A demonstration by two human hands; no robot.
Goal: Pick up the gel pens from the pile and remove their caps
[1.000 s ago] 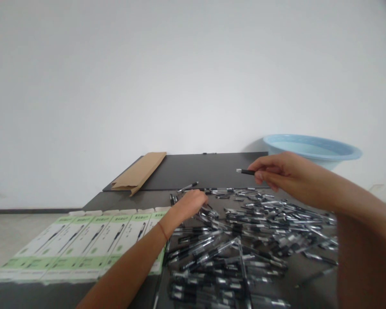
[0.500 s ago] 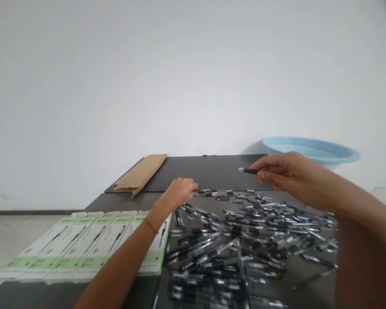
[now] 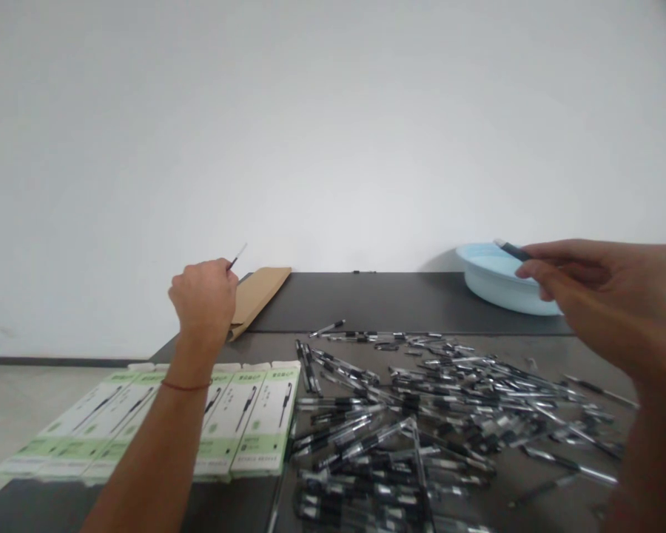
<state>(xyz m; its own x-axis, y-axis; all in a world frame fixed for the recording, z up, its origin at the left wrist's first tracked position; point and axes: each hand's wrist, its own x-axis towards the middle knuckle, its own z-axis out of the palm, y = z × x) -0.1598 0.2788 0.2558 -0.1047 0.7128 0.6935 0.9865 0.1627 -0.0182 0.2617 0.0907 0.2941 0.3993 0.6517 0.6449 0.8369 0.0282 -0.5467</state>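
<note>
My left hand (image 3: 205, 296) is raised at the left, over the back of the green and white boxes (image 3: 258, 426), its fingers closed on a thin pen (image 3: 237, 256) whose clear end points up and right. Over at the right, my right hand (image 3: 593, 285) pinches a dark piece with a clear tip (image 3: 511, 249) in front of the blue basin. Below and between the hands, many clear and black pens (image 3: 444, 400) lie scattered in a loose pile on the dark table.
A light blue basin (image 3: 505, 285) stands at the back right of the dark table (image 3: 366, 300). A flattened brown cardboard piece (image 3: 263, 292) lies at the back left. A white wall (image 3: 333, 133) rises behind the table.
My left hand has moved left and up from the pens, and a thin pen now shows in it. My right hand has moved right and slightly up with its dark piece.
</note>
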